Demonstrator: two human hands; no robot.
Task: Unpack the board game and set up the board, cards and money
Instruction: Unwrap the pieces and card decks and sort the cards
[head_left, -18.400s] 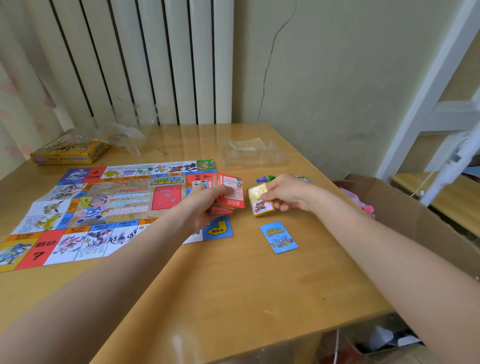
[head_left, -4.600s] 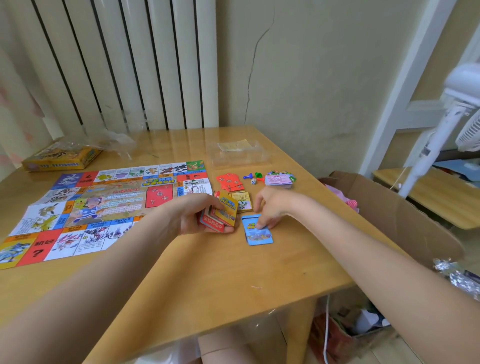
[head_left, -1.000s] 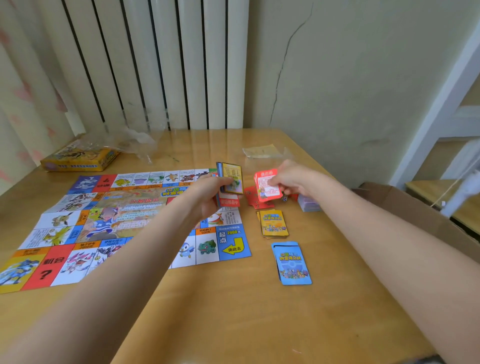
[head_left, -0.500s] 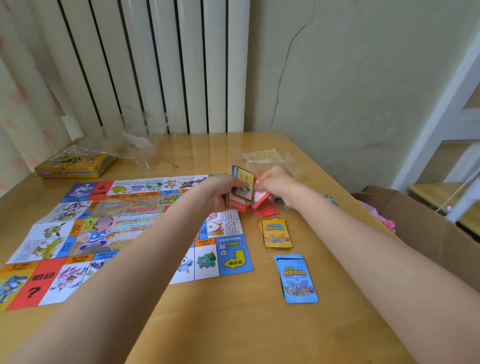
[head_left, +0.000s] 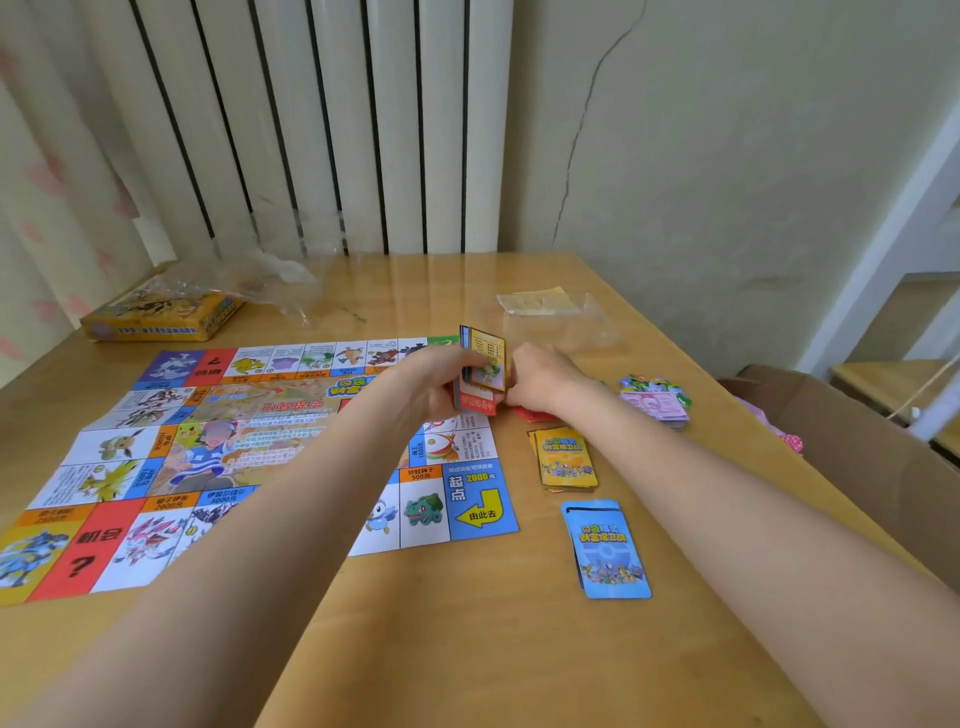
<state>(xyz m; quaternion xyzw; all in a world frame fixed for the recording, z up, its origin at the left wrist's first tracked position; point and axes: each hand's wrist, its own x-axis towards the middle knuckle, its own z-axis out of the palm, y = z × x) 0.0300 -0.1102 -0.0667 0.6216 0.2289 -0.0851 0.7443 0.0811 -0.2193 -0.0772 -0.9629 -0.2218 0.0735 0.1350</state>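
The colourful game board (head_left: 249, 457) lies unfolded on the left half of the wooden table (head_left: 467, 649). My left hand (head_left: 436, 384) grips a stack of mixed cards (head_left: 483, 371) held upright above the board's right edge. Fingers of my right hand (head_left: 540, 379) pinch the stack's lower right corner. Right of the board lie a yellow card pile (head_left: 565, 460), a blue card pile (head_left: 608, 551) nearer me, and red cards (head_left: 530, 414) partly hidden under my right hand. A stack of pink paper money (head_left: 655, 406) sits further right.
The yellow game box (head_left: 161, 314) under crumpled clear wrap (head_left: 260, 280) sits at the back left. A clear plastic bag (head_left: 556, 312) lies at the back. An open cardboard box (head_left: 852, 441) stands beside the table's right edge. Wall and radiator stand behind.
My right hand set down a red card on the red pile and came back to the stack in my left hand. The view dipped slightly.
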